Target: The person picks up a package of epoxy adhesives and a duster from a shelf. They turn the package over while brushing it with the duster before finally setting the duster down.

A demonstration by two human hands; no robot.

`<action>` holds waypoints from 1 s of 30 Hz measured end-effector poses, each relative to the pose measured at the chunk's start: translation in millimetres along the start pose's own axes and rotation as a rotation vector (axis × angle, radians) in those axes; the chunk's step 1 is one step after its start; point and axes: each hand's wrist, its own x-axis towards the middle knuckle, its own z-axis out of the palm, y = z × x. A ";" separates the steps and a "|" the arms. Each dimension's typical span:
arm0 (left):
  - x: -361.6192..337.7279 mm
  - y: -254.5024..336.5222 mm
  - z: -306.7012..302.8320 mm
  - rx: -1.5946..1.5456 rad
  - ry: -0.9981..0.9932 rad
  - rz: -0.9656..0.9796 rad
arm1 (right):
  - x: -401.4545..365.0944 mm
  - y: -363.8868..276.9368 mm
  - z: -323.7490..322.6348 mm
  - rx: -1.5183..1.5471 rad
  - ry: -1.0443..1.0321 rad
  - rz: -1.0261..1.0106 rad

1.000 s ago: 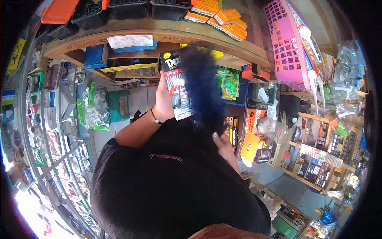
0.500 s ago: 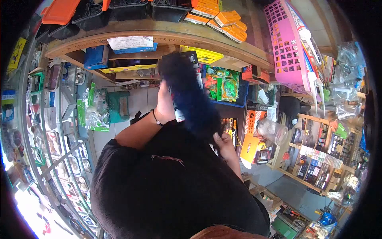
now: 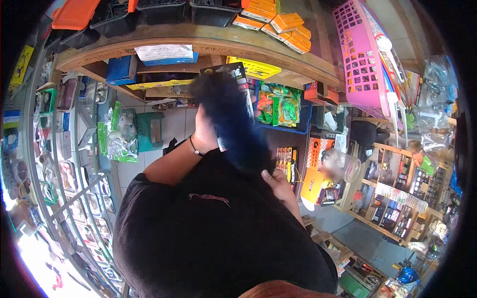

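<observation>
A dark blue and black fluffy duster (image 3: 236, 124) lies slantwise across the front of my torso, somewhat blurred. Partly behind it is a black and white package card (image 3: 242, 92). My left hand (image 3: 204, 130), with a bracelet at the wrist, is wrapped round the upper part of the card and duster; most of its fingers are hidden behind them. At the duster's lower right end, my right hand (image 3: 279, 184) has its thumb and fingers closed on the dark end.
A wooden shelf (image 3: 208, 44) with black bins and orange boxes (image 3: 288, 25) runs across the top. At the right are a pink basket (image 3: 354, 54), a clear jar (image 3: 343, 166) and a wooden rack (image 3: 397, 193). Glass shelving (image 3: 74, 198) stands on the left.
The duster's upper end has shifted slightly left. My right hand has moved a little up and left along its lower end.
</observation>
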 end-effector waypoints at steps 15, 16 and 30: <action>11.8 6.2 -1.1 -0.137 -0.205 -0.036 | -10.1 -15.9 11.1 0.196 0.106 0.017; 10.2 4.7 -5.4 -0.172 -0.180 -0.023 | -9.9 -13.3 10.9 0.311 0.141 0.072; 0.4 1.0 3.4 0.029 0.124 -0.071 | -15.9 -17.8 11.4 -0.002 -0.030 0.024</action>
